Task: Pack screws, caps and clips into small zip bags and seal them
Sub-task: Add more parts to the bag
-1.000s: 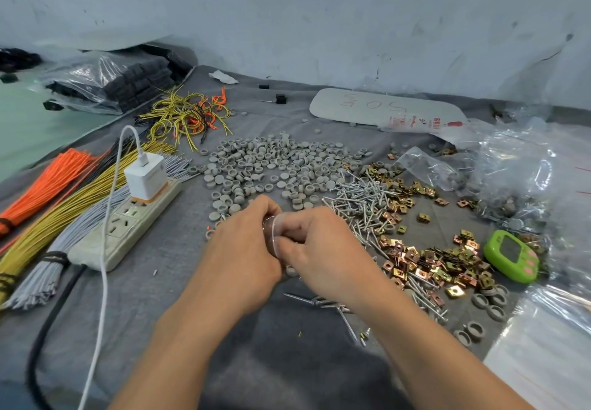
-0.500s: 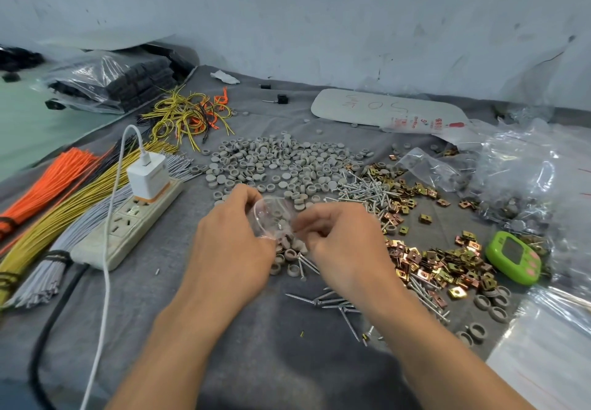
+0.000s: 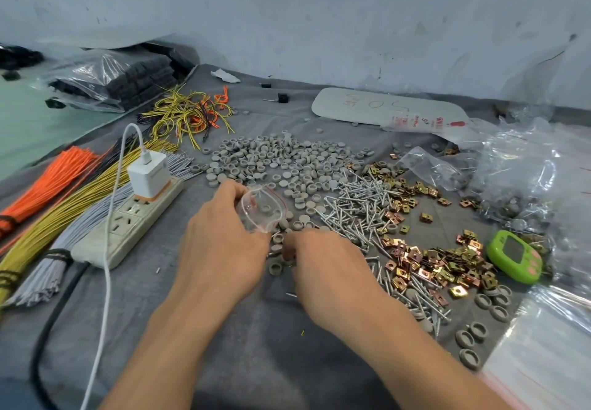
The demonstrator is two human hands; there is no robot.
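Zip bag point(image 3: 260, 210), small and clear with a red seal line, sits in the left hand above the grey cloth point(image 3: 160, 313), just in front of the cap pile. Going from the left, we see orange wires point(image 3: 48, 173) and yellow wires point(image 3: 64, 214) in bundles, then a power strip point(image 3: 128, 221) with a white charger point(image 3: 148, 174) plugged in. Next comes the left hand point(image 3: 220, 243): its fingers and thumb curl round the bag's edge and hold the mouth wide (we can see caps through the plastic). Behind it spread the grey caps point(image 3: 281, 163). The right hand point(image 3: 326, 265) is just beside the left, knuckles up, its fingers bent down onto a few loose caps and screws; we cannot tell whether they have pinched anything. Further right lie the screws point(image 3: 361, 205), touching the cap pile, then the brass-coloured clips point(image 3: 431, 259), a green device point(image 3: 515, 258) and heaped clear bags point(image 3: 527, 170).
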